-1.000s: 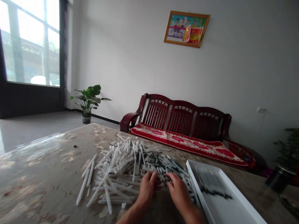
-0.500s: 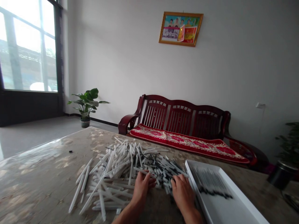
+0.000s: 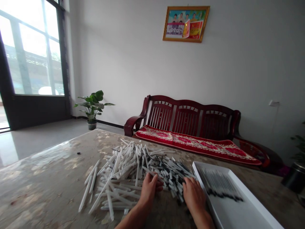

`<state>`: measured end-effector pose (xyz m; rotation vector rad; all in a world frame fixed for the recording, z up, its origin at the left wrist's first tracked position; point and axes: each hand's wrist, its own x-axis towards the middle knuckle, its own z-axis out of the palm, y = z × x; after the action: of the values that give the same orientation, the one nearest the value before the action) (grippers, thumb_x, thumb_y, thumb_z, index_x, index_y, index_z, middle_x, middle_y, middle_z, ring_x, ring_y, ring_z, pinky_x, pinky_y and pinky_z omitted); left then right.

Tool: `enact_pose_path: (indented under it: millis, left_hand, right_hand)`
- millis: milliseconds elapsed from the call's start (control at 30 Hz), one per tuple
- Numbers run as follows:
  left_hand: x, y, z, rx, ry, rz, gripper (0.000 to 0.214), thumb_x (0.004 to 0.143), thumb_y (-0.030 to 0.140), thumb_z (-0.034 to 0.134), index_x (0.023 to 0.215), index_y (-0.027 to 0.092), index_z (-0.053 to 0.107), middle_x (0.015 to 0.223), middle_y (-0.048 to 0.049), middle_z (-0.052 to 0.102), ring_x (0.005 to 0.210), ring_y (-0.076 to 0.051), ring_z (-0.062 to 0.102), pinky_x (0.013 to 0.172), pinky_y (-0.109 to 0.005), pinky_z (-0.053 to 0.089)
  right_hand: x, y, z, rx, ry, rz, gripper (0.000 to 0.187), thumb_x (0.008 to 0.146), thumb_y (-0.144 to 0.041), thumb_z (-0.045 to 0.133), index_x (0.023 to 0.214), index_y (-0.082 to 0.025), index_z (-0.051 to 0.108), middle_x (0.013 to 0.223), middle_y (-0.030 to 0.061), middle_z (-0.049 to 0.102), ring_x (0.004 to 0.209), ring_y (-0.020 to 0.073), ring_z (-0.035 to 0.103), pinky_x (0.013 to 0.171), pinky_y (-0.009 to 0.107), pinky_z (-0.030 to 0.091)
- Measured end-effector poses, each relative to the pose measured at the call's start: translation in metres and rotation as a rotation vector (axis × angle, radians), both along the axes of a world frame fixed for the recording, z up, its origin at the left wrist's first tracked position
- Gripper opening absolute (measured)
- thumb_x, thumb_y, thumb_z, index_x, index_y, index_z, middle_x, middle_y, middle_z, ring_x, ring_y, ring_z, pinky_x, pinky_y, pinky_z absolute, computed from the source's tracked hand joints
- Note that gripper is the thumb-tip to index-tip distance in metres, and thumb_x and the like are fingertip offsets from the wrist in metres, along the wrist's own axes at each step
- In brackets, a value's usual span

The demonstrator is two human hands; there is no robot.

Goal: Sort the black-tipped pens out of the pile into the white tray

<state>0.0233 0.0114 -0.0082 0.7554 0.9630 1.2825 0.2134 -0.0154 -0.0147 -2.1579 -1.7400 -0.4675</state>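
Note:
My left hand (image 3: 149, 187) is at the near edge of a heap of white pen barrels (image 3: 126, 165), its fingers closed around one slim whitish pen barrel (image 3: 146, 170) that points up and left. To the right, my right hand (image 3: 194, 192) rests with bent fingers at the edge of a pile of grey and black pen parts (image 3: 172, 176); its fingertips are partly hidden, and what they hold does not show. Beside that hand lies a white shallow tray (image 3: 250, 206), in which a row of clear pens with black ends (image 3: 221, 184) is laid out side by side.
The table (image 3: 47, 184) has a patterned cover, with a small black piece (image 3: 78, 153) on its left side. Behind it stands a dark red wooden bench (image 3: 186, 117) with a red mat (image 3: 190, 140). Potted plants are at left (image 3: 91, 108) and at the right edge.
The view has shifted a little, so the table and tray sit slightly differently in the picture. My right hand has moved slightly rightward, towards the tray; my left hand stays by the heap.

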Motion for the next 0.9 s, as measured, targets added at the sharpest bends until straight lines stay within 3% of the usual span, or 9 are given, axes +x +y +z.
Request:
enact_pose_path:
  millis: [100, 367, 567, 800, 900]
  left_hand:
    - [0.0, -0.003, 0.002, 0.015, -0.001, -0.006, 0.038, 0.068, 0.048, 0.07, 0.085, 0.02, 0.051, 0.074, -0.0016, 0.067, 0.067, -0.019, 0.07, 0.054, -0.025, 0.052]
    - [-0.001, -0.003, 0.003, -0.016, -0.094, 0.021, 0.047, 0.065, 0.054, 0.071, 0.088, 0.021, 0.048, 0.093, -0.0074, 0.07, 0.079, -0.022, 0.073, 0.066, -0.031, 0.056]
    - [-0.001, 0.002, -0.001, -0.041, -0.19, 0.036, 0.041, 0.069, 0.044, 0.074, 0.091, 0.022, 0.048, 0.083, -0.0018, 0.068, 0.074, -0.021, 0.074, 0.068, -0.033, 0.058]
    - [0.001, 0.009, -0.003, -0.104, -0.278, 0.078, 0.029, 0.076, 0.027, 0.072, 0.09, 0.022, 0.048, 0.076, 0.0003, 0.068, 0.066, -0.019, 0.073, 0.063, -0.029, 0.059]
    - [0.001, 0.01, -0.002, -0.102, -0.324, 0.089, 0.026, 0.077, 0.024, 0.071, 0.089, 0.021, 0.049, 0.075, -0.0003, 0.069, 0.068, -0.018, 0.074, 0.066, -0.029, 0.06]
  right_hand:
    - [0.005, 0.003, -0.005, -0.054, -0.001, 0.01, 0.025, 0.089, -0.02, 0.049, 0.099, -0.023, 0.071, 0.099, 0.0074, 0.071, 0.094, 0.0255, 0.063, 0.083, 0.034, 0.044]
    - [0.007, -0.002, -0.009, 0.079, 0.015, 0.046, 0.023, 0.089, -0.021, 0.048, 0.091, -0.025, 0.071, 0.091, 0.006, 0.07, 0.089, 0.0251, 0.06, 0.081, 0.035, 0.041]
    - [0.008, -0.008, -0.005, 0.214, 0.038, 0.113, 0.028, 0.094, -0.025, 0.042, 0.097, -0.025, 0.07, 0.1, 0.0071, 0.07, 0.092, 0.0246, 0.06, 0.083, 0.035, 0.04]
    - [0.015, -0.007, -0.005, 0.387, 0.131, 0.135, 0.032, 0.097, -0.035, 0.039, 0.097, -0.02, 0.068, 0.095, 0.0104, 0.07, 0.087, 0.0266, 0.059, 0.084, 0.038, 0.041]
    - [0.003, -0.012, -0.001, 0.423, 0.231, 0.238, 0.034, 0.098, -0.039, 0.039, 0.097, -0.021, 0.067, 0.094, 0.0103, 0.07, 0.09, 0.026, 0.06, 0.085, 0.038, 0.042]
